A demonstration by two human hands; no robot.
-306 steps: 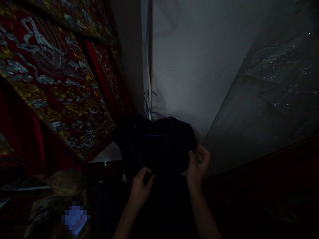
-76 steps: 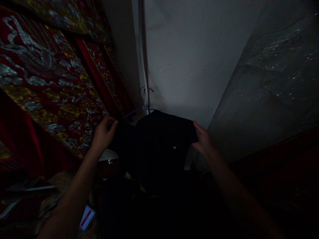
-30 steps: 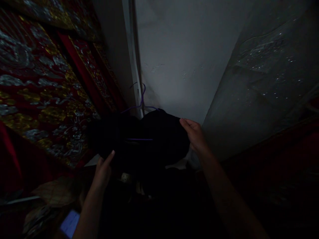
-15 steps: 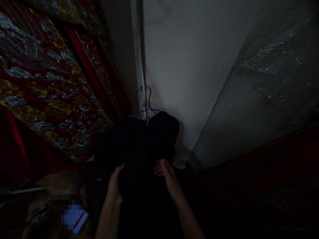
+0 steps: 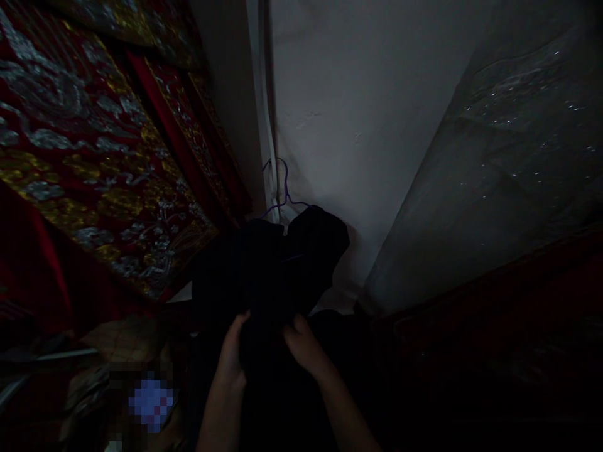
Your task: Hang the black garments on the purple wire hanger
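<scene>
Right hand (image 5: 304, 345) nearer left hand (image 5: 230, 359), garment (image 5: 282, 267) indistinct

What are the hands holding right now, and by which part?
Both the left hand and right hand grip the black garment at its lower middle, below the purple hanger; darkness hides the fingertips.

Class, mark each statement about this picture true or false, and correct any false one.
1. The left hand and the right hand both grip the black garment. True.
2. The hanger is red. False: it is purple.
3. Red and gold embroidered cloth hangs to the left of the garment. True.
4. The wall behind the garment is green. False: it is pale, whitish.
</scene>
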